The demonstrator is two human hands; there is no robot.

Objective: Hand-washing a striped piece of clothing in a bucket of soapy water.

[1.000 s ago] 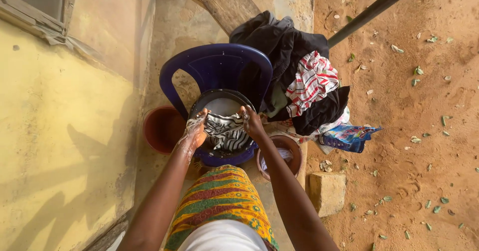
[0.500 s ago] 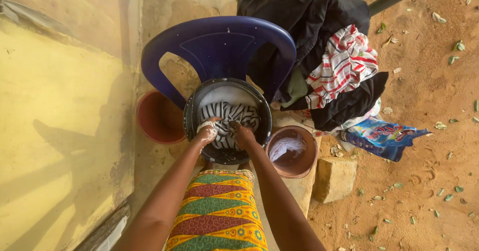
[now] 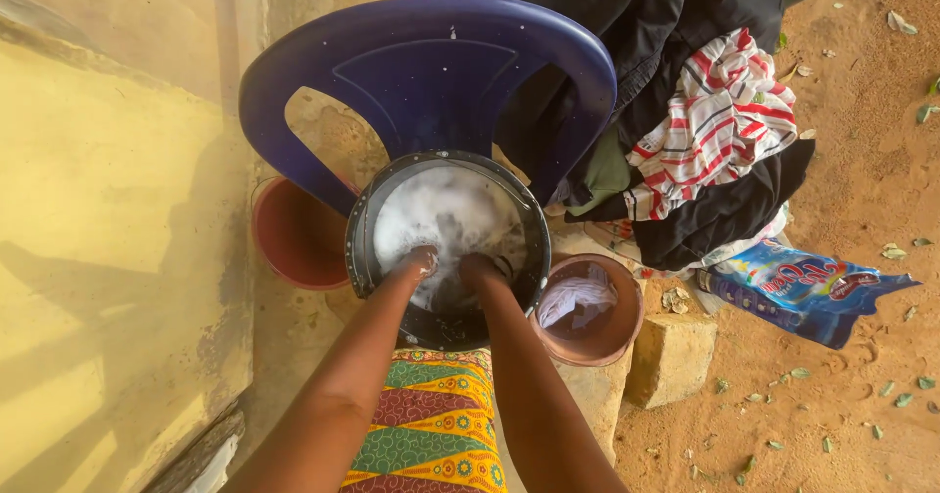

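Note:
A black basin (image 3: 358,250) full of white suds (image 3: 446,207) sits on the seat of a blue plastic chair (image 3: 431,57). Both my hands are plunged into the foamy water at the basin's near side. Only the wrist and the top of my left hand (image 3: 420,260) and of my right hand (image 3: 479,269) show. Their fingers are under the foam. The black-and-white striped cloth is hidden below the suds.
Dark clothes (image 3: 676,33) and a red-and-white striped garment (image 3: 723,121) are heaped over the chair's right arm. A brown bowl (image 3: 615,341) holding a white cloth stands right of the basin. A reddish bucket (image 3: 292,243) stands to the left, by the yellow wall (image 3: 98,258). A blue detergent bag (image 3: 813,292) and a concrete block (image 3: 671,361) lie on the sand.
My hands held the striped cloth above the water, then pushed it down into the suds, where it is hidden. My head has come closer to the basin.

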